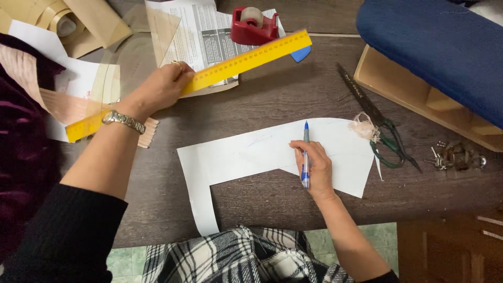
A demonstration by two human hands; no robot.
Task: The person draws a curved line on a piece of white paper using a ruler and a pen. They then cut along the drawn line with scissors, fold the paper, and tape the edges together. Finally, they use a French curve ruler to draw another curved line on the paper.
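White paper pattern piece (272,152) lies cut out at table centre, faint lines already drawn on it. The right hand (314,167) rests on it gripping a blue pen (305,154); the left hand (162,86), at ten o'clock, clasps a yellow ruler (209,73), not yet laid down. Scissors (377,123) sit at three o'clock.

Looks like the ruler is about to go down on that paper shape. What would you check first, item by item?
1. Yellow ruler gripped firmly by the left hand: ok, held above the table.
2. Blue pen ready in the right hand: ok, tip pointing away from the person.
3. White paper pattern piece lying flat: ok, pinned by the right hand.
4. Landing spot on the paper free of clutter: ok.
5. Scissors clear of the paper: not ok, they lie at its right edge.
6. Faint line on the paper readable: cannot tell.
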